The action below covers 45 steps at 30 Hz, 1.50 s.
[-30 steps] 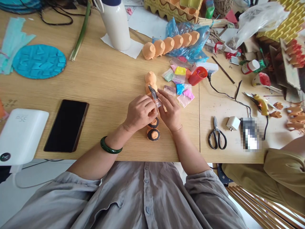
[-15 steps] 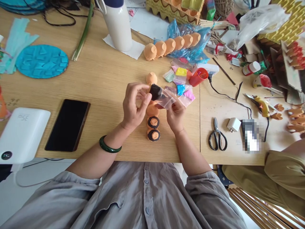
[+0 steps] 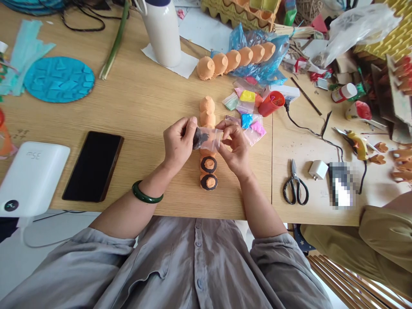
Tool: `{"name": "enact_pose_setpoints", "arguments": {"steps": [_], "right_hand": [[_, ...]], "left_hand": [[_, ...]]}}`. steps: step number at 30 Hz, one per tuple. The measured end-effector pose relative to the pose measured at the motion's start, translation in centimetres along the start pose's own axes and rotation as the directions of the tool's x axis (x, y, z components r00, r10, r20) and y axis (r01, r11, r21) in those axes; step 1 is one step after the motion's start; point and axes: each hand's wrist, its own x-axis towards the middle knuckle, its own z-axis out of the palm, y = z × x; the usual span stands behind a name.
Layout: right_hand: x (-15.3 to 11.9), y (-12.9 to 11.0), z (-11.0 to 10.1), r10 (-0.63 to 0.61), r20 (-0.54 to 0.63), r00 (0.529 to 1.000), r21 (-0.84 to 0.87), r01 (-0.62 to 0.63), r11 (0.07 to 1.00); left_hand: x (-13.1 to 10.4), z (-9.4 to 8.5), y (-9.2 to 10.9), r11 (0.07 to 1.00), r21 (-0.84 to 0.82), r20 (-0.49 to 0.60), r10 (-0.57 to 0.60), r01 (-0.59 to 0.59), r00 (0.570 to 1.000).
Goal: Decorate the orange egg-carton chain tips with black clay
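A small clear bag [image 3: 209,138] with a black lump in its left end is stretched between my hands. My left hand [image 3: 179,140] is closed on the black end, thumb on top. My right hand [image 3: 234,148] pinches the bag's other end between thumb and fingers. Beneath the bag, an upright row of orange egg-carton cups [image 3: 207,118] lies on the table, partly covered by the bag. The two cups nearest me carry black rings [image 3: 209,182] around their orange tips.
Bags of coloured clay [image 3: 247,96] and a red cup [image 3: 271,103] lie right of the row. A longer orange cup row [image 3: 232,60] and a white bottle [image 3: 161,36] stand behind. Scissors [image 3: 295,184] are at right, a phone [image 3: 93,166] and power bank [image 3: 35,178] at left. A person's knee shows at far right.
My left hand has closed over the black lump, which was held up at its fingertips. My right hand has turned and now pinches the bag's clear end. The view has shifted slightly.
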Motion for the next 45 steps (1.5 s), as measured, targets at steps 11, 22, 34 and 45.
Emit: {"name": "enact_pose_setpoints", "arguments": {"steps": [11,22,34,45], "right_hand": [[-0.4,0.7,0.1,-0.176,0.011,0.984,-0.255,0.172,0.951],[0.1,-0.9,-0.2,-0.086,0.165,0.983,-0.253,0.126,0.959],[-0.4,-0.1,0.6,-0.020,0.132,0.991,-0.143,0.039,0.989],[-0.3,1.0,0.6,-0.112,0.152,0.982,-0.255,0.149,0.955]], "left_hand": [[0.2,-0.2,0.3,0.998,0.049,0.008,-0.050,0.050,0.999],[0.0,0.0,0.0,0.997,0.077,-0.029,0.007,-0.005,1.000],[-0.1,-0.1,0.4,0.995,0.092,-0.006,0.047,-0.046,0.999],[-0.2,0.1,0.4,0.999,0.042,-0.002,-0.007,0.007,1.000]]}}
